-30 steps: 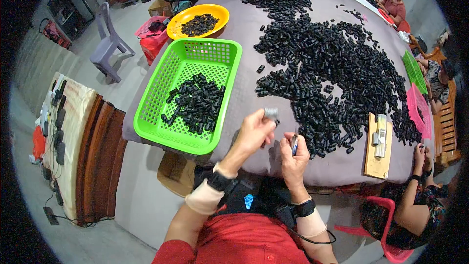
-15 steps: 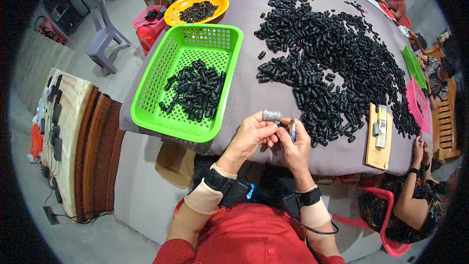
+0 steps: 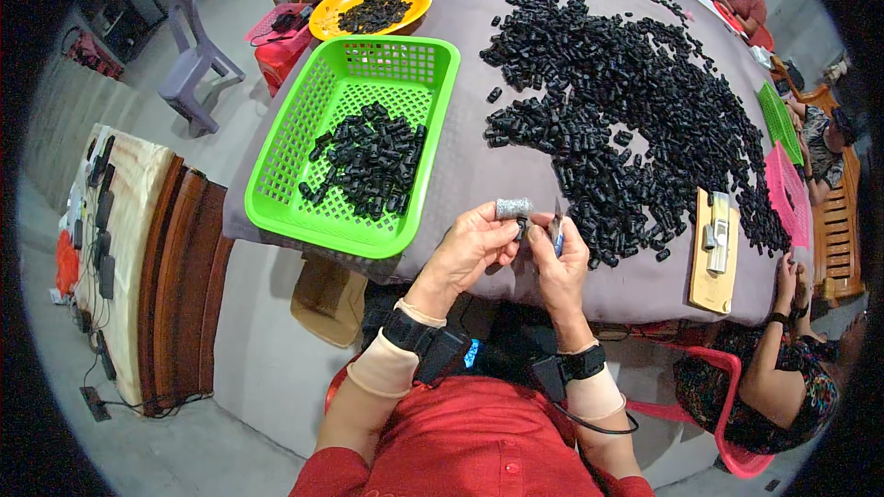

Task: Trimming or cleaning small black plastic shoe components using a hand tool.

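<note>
While the left hand (image 3: 468,248) pinches a black piece (image 3: 521,225), the right hand (image 3: 562,267) grips a blue tool (image 3: 557,238); the green basket (image 3: 446,83) holds black cylinders (image 3: 376,161)

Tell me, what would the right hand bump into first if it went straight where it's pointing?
The right hand would probably meet the pile of small black cylinders first, though its height is unclear, so it might pass over them.

Basket (image 3: 341,244) left, heaped pieces (image 3: 635,97) right, on the tabletop (image 3: 465,129)
Plate (image 3: 325,20) behind basket; board (image 3: 707,293) at right, near the front edge.
</note>
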Action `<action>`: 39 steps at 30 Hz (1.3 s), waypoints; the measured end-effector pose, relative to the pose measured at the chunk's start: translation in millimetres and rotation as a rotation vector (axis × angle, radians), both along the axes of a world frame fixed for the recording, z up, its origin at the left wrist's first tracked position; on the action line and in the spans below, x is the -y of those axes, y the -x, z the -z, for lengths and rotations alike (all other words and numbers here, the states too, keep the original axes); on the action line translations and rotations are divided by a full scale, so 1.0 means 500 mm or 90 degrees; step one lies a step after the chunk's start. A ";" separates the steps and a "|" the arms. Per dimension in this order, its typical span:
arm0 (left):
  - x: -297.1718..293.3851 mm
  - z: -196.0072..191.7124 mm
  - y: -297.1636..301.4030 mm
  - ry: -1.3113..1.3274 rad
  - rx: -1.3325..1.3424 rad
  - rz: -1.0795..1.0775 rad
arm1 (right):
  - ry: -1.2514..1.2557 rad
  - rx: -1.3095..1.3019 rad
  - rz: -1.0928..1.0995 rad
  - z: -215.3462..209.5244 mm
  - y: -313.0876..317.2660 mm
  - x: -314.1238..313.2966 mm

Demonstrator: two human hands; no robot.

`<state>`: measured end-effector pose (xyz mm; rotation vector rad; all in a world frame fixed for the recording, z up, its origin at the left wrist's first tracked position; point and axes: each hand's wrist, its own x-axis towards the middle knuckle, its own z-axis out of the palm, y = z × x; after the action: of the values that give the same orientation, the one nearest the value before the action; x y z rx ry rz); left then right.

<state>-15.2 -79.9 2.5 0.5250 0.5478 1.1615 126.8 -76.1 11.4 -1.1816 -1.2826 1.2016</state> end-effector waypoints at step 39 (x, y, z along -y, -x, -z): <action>0.008 -0.001 -0.008 0.036 -0.043 -0.040 | -0.090 0.050 -0.030 -0.005 -0.005 0.003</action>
<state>-11.4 -83.8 3.2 0.5028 0.6573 1.1873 129.5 -77.8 14.1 -1.1100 -1.4366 1.0886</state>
